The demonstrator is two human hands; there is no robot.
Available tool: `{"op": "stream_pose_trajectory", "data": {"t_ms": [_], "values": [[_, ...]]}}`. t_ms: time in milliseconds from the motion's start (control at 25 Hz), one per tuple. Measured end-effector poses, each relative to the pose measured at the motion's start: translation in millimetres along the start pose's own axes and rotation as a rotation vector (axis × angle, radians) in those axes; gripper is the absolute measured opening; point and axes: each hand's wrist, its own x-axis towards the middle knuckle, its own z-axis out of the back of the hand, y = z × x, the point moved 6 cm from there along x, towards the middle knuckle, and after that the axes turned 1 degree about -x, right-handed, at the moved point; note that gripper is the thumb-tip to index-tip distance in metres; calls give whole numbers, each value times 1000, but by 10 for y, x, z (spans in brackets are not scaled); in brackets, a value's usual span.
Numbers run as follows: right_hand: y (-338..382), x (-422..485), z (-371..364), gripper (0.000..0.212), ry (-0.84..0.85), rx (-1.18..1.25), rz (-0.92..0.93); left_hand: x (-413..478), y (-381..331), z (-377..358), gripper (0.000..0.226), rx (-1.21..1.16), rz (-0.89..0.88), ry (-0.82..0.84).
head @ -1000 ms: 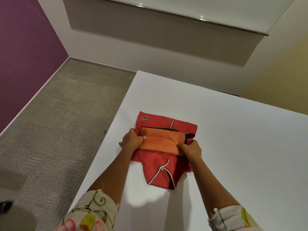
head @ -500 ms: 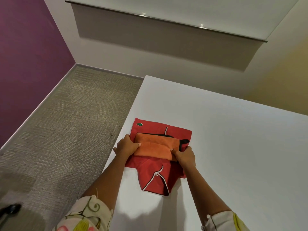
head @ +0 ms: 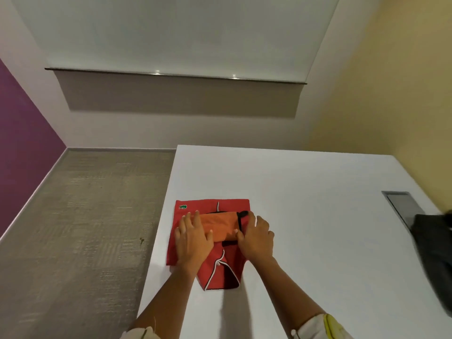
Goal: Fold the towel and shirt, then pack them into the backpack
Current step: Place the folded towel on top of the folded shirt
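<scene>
My left hand (head: 193,241) lies flat with fingers spread on the left end of the folded orange towel (head: 219,225), palm down, pressing rather than gripping. My right hand (head: 256,237) rests at the towel's right end, fingers curled loosely against its edge; I cannot tell whether they pinch the cloth or only touch it. The towel sits across the middle of the folded red shirt (head: 210,209), which lies near the left edge of the white surface (head: 318,216). A small green logo (head: 182,207) shows on the shirt's far left corner, and the collar with white piping (head: 220,263) points toward me between my forearms. A dark strip (head: 241,218) shows at the towel's right end, partly under my right fingers.

At the far right edge a dark, blurred bag, likely the backpack (head: 437,260), sits well apart from the clothes, just beside a grey recessed panel (head: 401,206) in the surface. Nothing lies between the clothes and the bag. Grey carpet (head: 78,228) runs along the left, meeting a purple wall (head: 22,143).
</scene>
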Motion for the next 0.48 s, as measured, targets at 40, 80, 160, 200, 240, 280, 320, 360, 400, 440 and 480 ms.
{"op": "stream_pose_trajectory", "data": {"t_ms": [40, 80, 160, 200, 240, 280, 320, 360, 400, 440, 480], "values": [[-43, -61, 81, 70, -5, -24, -2, -46, -128, 49, 74, 26, -45, 10], [-83, -109, 162, 71, -12, -45, -4, -83, -253, 99, 74, 53, -89, 15], [-189, -185, 355, 71, -36, -83, 2, -157, -546, 206, 73, 86, -178, 19], [-265, -220, 452, 72, -51, -95, 2, -193, -695, 253, 73, 93, -221, 19], [-346, -257, 530, 72, -62, -106, 0, -233, -826, 286, 72, 101, -260, 24], [-448, -299, 623, 73, -73, -118, -5, -277, -974, 320, 72, 112, -294, 26], [-553, -335, 704, 73, -78, -131, -10, -318, -1113, 343, 71, 121, -325, 27], [-673, -364, 778, 74, -81, -142, -16, -364, -1264, 356, 71, 130, -356, 33], [-811, -397, 855, 74, -82, -150, -26, -424, -1424, 367, 71, 136, -385, 44], [-957, -434, 922, 73, -82, -157, -40, -482, -1573, 357, 71, 141, -412, 61], [-1134, -481, 1002, 71, -85, -160, -59, -550, -1753, 341, 70, 146, -442, 80]]}}
